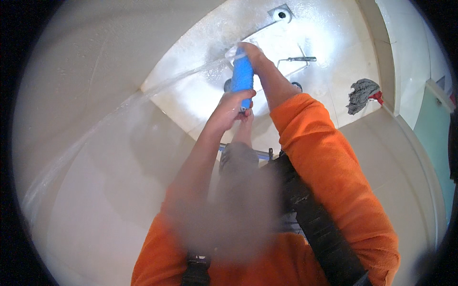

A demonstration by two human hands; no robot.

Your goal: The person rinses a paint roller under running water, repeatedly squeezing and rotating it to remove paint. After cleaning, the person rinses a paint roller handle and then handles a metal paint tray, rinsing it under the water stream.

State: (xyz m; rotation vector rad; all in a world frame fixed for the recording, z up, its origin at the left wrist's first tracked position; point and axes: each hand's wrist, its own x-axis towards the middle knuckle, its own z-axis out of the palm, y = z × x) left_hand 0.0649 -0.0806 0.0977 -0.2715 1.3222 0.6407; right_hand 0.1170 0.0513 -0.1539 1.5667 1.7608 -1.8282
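I hold a blue paint roller sleeve (242, 76) upright in front of me with both hands. My left hand (231, 108) is closed around its near end. My right hand (255, 58) wraps its far end, fingers partly hidden behind it. A stream of water (129, 100) comes from the left and hits the sleeve's far end by my right fingers. Beyond my right hand, a bent wire roller frame with a dark handle (301, 59) lies on the wet floor.
A drain (281, 15) sits in the wet pale floor (200, 43) at the far end. On the right a grey mop head (362, 95) with a red fitting rests by the wall, its pole running toward me. Tiled walls (90, 57) close in. A blurred patch covers the lower middle.
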